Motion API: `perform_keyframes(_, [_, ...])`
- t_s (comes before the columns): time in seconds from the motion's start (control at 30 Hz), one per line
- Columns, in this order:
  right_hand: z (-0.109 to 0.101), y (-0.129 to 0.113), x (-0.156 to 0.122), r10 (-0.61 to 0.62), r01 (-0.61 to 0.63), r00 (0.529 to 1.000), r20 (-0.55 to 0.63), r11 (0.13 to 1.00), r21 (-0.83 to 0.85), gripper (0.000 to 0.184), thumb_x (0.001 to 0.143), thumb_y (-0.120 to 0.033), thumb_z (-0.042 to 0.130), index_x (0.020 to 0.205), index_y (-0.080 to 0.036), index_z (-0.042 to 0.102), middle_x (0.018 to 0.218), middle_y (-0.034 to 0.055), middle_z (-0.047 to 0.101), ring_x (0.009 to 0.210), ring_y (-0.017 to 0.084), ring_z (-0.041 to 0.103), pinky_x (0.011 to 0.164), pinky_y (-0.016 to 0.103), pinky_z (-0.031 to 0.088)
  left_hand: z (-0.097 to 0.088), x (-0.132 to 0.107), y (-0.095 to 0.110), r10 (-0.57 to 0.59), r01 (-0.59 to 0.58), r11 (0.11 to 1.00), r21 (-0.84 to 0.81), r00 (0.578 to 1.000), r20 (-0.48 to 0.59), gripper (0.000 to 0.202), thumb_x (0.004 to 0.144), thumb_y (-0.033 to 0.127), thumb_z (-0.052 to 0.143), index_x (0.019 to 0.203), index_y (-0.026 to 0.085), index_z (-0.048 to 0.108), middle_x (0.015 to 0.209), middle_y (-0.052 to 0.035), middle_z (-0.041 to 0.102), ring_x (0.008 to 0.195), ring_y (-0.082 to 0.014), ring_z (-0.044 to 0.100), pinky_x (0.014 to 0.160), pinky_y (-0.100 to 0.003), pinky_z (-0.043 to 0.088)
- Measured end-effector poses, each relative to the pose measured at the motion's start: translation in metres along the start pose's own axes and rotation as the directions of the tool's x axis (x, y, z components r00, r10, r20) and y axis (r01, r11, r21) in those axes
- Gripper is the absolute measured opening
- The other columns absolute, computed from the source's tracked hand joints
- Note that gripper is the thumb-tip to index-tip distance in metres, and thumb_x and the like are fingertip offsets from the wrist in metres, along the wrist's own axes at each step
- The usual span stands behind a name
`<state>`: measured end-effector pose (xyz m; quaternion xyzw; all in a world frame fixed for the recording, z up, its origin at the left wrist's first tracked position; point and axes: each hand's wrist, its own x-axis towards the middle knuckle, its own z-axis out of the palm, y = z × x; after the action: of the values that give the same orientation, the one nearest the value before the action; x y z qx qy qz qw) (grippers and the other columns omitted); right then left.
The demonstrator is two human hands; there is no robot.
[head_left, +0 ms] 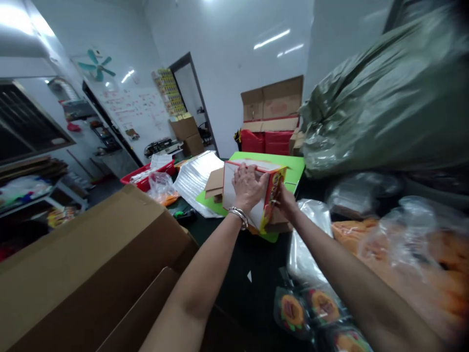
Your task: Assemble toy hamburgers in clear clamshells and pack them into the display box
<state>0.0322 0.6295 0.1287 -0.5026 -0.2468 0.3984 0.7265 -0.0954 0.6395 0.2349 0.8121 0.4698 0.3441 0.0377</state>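
A small cardboard box [242, 182] with white faces and a printed red and yellow side stands on a green board. Over its white face lies my left hand [247, 186], fingers bent at the top edge, thumb towards the printed side; a silvery bracelet circles that wrist. My right hand [286, 203] grips the printed side, its fingertips partly hidden behind the box. Brown cardboard flaps [278, 220] stick out below, near the right hand. Beneath everything, the green board [252, 156] lies on a dark table [234, 259].
A large open carton [110, 244] fills the left foreground. Silver bubble foil [198, 178] and a red basket [146, 173] are farther back. At right are clear plastic bags [309, 234], packed orange items [366, 234], clear packs [293, 313] and a big green sack [384, 102].
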Motion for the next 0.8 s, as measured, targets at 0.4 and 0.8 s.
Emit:
perform_keyframes(0.4, [0.035,-0.033,-0.216,-0.34,0.56,0.789,0.512,0.741,-0.371,0.016,0.088,-0.027,0.053,0.093,-0.019,0.066,0.088,0.0055,0.069,0.08,0.018,0.062,0.072,0.029,0.05,-0.099,-0.199,-0.063,-0.331,0.276,0.867,-0.416,0.942,-0.064,0.047,0.09,0.031,0.049,0.136,0.025,0.04,0.152,-0.009,0.031,0.14,-0.0256,0.03,0.113,-0.046,0.031])
perform_keyframes(0.8, [0.078,0.089,-0.25,0.211,0.496,0.785,0.582,0.348,-0.796,0.019,0.085,-0.01,0.047,0.093,-0.017,0.064,0.099,0.0139,0.067,0.093,0.026,0.062,0.075,0.035,0.046,-0.105,-0.287,-0.087,-0.527,0.612,0.73,-0.303,0.787,0.321,0.058,0.085,0.041,0.049,0.139,0.024,0.038,0.152,-0.0091,0.032,0.132,-0.0285,0.043,0.108,-0.043,0.041])
